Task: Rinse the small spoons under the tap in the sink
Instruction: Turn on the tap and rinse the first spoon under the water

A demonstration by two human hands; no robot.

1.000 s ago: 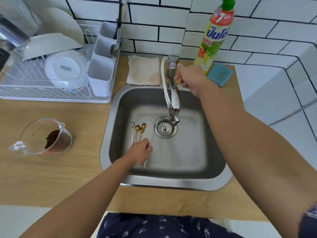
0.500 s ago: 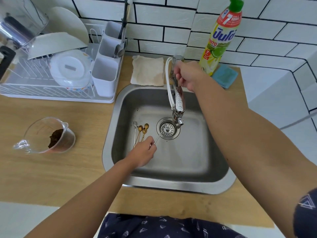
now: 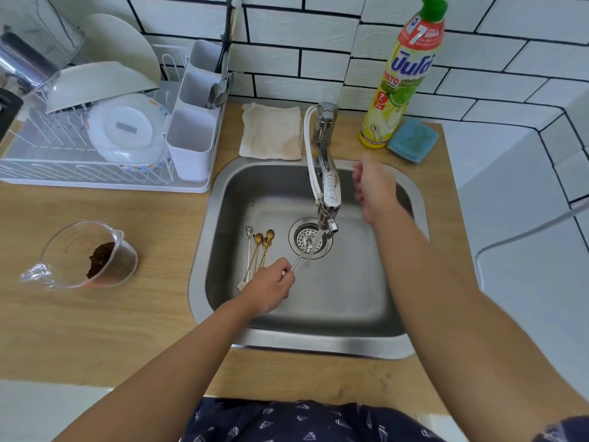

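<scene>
Left hand (image 3: 267, 290) pinches silver spoon (image 3: 301, 255) by handle, bowl over drain (image 3: 308, 239) at sink (image 3: 318, 342) centre, under tap (image 3: 328, 186) spout. Thin stream seems running. Right hand (image 3: 374, 189) blurred, fingers loose, holding nothing, beside tap. Three spoons (image 3: 256, 250) on sink floor, left of drain, apparently unrinsed. Judgement: first spoon just begun; most work left.

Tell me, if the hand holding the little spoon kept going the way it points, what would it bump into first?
Probably the drain strainer. The left hand pinches a silver spoon that points up and right, with its bowl already over the strainer under the tap. Height above the strainer is hard to judge.
</scene>
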